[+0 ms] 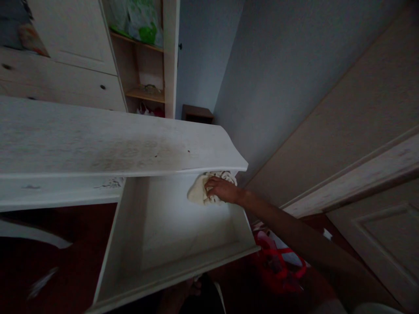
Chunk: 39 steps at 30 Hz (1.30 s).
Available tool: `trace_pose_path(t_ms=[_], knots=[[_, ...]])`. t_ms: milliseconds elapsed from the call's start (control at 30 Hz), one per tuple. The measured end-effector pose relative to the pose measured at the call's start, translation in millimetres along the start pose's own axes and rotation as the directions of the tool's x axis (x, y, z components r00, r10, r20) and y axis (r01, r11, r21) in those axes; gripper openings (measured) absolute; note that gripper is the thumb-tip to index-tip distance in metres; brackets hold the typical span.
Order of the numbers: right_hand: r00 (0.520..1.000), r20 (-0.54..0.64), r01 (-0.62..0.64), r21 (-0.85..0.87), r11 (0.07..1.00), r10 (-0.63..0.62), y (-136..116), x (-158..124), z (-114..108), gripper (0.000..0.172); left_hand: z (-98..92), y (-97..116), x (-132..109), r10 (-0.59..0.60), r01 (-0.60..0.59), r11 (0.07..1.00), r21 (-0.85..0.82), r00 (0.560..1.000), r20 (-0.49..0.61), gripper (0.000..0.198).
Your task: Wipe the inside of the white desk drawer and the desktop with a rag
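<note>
A white drawer is pulled out from a white table. Deep in its back right corner, my right hand grips a crumpled cream cloth, pressing it on the drawer floor. The fingers are bent into the folds, and part of the cloth bunches up behind them under the tabletop. Below the drawer's front edge, in deep shadow, my left hand shows in part. Its fingers look curled close to the drawer front; what they hold is hidden.
Dark smudges mark the tabletop. Behind it stands a white cabinet with an open shelf section holding bags. A small brown box-like piece sits by the wall. Right of the drawer, a red bag lies on the floor near a panelled door.
</note>
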State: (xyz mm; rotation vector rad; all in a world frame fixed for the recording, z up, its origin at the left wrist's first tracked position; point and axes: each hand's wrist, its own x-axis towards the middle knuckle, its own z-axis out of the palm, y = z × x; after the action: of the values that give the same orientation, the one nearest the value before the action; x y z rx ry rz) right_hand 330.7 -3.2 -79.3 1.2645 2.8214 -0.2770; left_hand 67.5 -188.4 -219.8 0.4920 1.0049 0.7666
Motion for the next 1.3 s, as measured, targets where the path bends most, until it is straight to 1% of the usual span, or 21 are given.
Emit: trace_pose_path(t_ms=[100, 167, 200, 267, 300, 367, 400, 433, 467, 533, 600, 667, 700, 733, 833, 900, 967, 1100, 1167, 1267, 1300], knots=[[0.989, -0.098, -0.101, 0.118, 0.988, 0.113, -15.3, -3.4, 15.4, 0.050, -0.1, -4.0, 1.5, 0.013, -0.013, 1.000, 0.003, 0.999, -0.033, 0.065], [0.962, -0.172, -0.169, 0.226, 0.960, 0.210, -30.1, -6.3, 28.1, 0.061, -0.7, -5.1, 1.3, 0.037, -0.037, 0.999, -0.035, 0.999, -0.012, 0.065], [0.946, -0.201, -0.193, 0.280, 0.940, 0.254, -38.6, -7.8, 33.6, 0.063, -1.3, -5.4, 1.2, 0.042, -0.041, 0.998, -0.049, 0.999, 0.006, 0.065], [0.930, -0.207, -0.209, 0.376, 0.902, 0.302, -57.1, -11.3, 39.9, 0.061, -2.9, -6.1, 1.8, 0.033, -0.031, 0.998, -0.053, 0.999, 0.034, 0.064], [0.933, -0.187, -0.209, 0.413, 0.886, 0.307, -66.7, -13.4, 40.3, 0.062, -3.8, -6.7, 2.4, 0.025, -0.023, 0.998, -0.050, 0.999, 0.039, 0.064], [0.941, -0.108, -0.240, 0.452, 0.859, 0.320, -85.9, -18.5, 36.4, 0.071, -5.2, -7.8, 3.6, 0.015, -0.013, 0.999, -0.045, 0.999, 0.044, 0.065], [0.938, -0.065, -0.279, 0.443, 0.852, 0.340, -95.3, -21.4, 32.9, 0.077, -5.6, -8.2, 3.9, 0.016, -0.013, 0.999, -0.047, 0.999, 0.047, 0.064], [0.925, -0.030, -0.334, 0.412, 0.847, 0.379, -104.2, -24.5, 29.3, 0.083, -5.7, -8.4, 3.8, 0.017, -0.015, 0.999, -0.052, 0.999, 0.049, 0.064], [0.900, -0.012, -0.401, 0.364, 0.840, 0.435, -112.4, -27.6, 26.0, 0.087, -5.6, -8.4, 3.5, 0.018, -0.015, 0.998, -0.058, 0.998, 0.052, 0.063], [0.834, 0.012, -0.535, 0.261, 0.803, 0.552, -125.5, -33.9, 21.9, 0.092, -4.8, -7.7, 2.0, 0.016, -0.012, 0.997, -0.073, 0.998, 0.059, 0.062], [0.773, 0.095, -0.630, 0.228, 0.743, 0.627, -133.0, -39.3, 22.2, 0.100, -4.0, -6.9, 0.5, 0.015, -0.010, 0.996, -0.084, 0.998, 0.066, 0.061], [0.731, 0.218, -0.682, 0.265, 0.681, 0.647, -135.4, -42.8, 25.9, 0.110, -3.9, -6.6, 0.1, 0.012, -0.005, 0.997, -0.082, 0.997, 0.075, 0.061], [0.715, 0.257, -0.699, 0.292, 0.653, 0.650, -135.2, -43.2, 28.4, 0.113, -4.1, -6.6, 0.4, 0.004, 0.002, 0.997, -0.077, 0.997, 0.082, 0.061], [0.703, 0.269, -0.710, 0.318, 0.628, 0.658, -134.3, -42.6, 31.2, 0.115, -4.6, -6.6, 1.0, -0.006, 0.013, 0.998, -0.069, 0.996, 0.092, 0.061], [0.660, 0.225, -0.739, 0.369, 0.564, 0.717, -128.0, -33.8, 39.5, 0.116, -6.3, -6.3, 3.4, -0.030, 0.037, 0.998, -0.049, 0.991, 0.128, 0.062], [0.642, 0.190, -0.741, 0.402, 0.538, 0.742, -120.6, -23.8, 44.6, 0.117, -6.7, -5.7, 4.4, -0.033, 0.040, 0.998, -0.046, 0.989, 0.141, 0.063], [0.647, 0.146, -0.721, 0.438, 0.537, 0.749, -111.0, -13.8, 49.2, 0.117, -6.1, -5.2, 4.2, -0.037, 0.044, 0.998, -0.045, 0.988, 0.149, 0.065], [0.683, 0.065, -0.666, 0.465, 0.583, 0.728, -93.9, -2.2, 57.0, 0.110, -3.5, -6.0, 2.3, -0.023, 0.028, 0.999, -0.038, 0.991, 0.133, 0.068], [0.680, 0.048, -0.668, 0.451, 0.592, 0.732, -90.8, -1.1, 60.6, 0.110, -2.9, -7.1, 2.1, -0.013, 0.017, 0.999, -0.030, 0.993, 0.118, 0.069], [0.658, 0.007, -0.687, 0.415, 0.597, 0.753, -90.8, -2.4, 65.2, 0.106, -4.0, -8.6, 3.9, -0.027, 0.029, 1.000, -0.007, 0.991, 0.134, 0.071], [0.668, -0.023, -0.678, 0.392, 0.621, 0.744, -90.3, -3.1, 66.2, 0.103, -4.7, -9.2, 5.0, -0.033, 0.034, 0.999, -0.003, 0.989, 0.146, 0.071]])
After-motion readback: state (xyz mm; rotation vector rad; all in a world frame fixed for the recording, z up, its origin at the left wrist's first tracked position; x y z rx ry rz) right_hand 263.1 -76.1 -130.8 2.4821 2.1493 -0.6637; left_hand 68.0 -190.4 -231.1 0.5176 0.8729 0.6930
